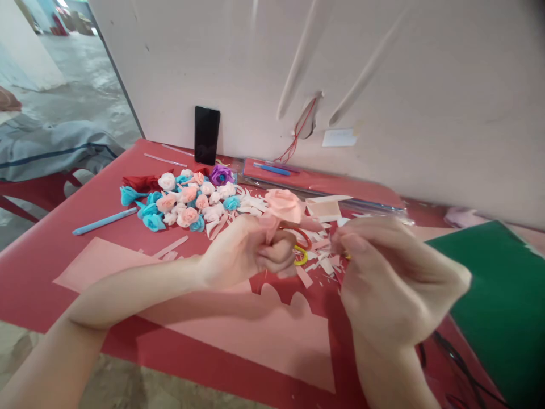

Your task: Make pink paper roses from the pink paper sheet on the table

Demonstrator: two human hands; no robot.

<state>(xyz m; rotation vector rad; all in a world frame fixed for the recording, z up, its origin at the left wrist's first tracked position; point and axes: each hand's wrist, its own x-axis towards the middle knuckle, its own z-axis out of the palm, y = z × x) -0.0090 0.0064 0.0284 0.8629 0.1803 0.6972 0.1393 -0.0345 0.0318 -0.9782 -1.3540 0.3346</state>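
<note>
My left hand [251,250] is closed around the base of a pink paper rose [284,204], holding it upright above the red table [51,250]. My right hand [383,272] is curled shut just to the right of it, fingertips pinched together near the rose's stem; what they pinch is blurred and too small to name. Scissors with red and yellow handles [301,250] lie on the table between my two hands, partly hidden. Pink paper scraps [319,264] are scattered under them. A pink paper sheet [255,335] with a scalloped cut edge lies below my hands.
A pile of small paper roses [187,199], pink, white, blue and one purple, lies at the back left. A light blue pen [104,221] lies left of it. A black phone [206,135] leans on the wall. A green sheet [502,307] covers the right side.
</note>
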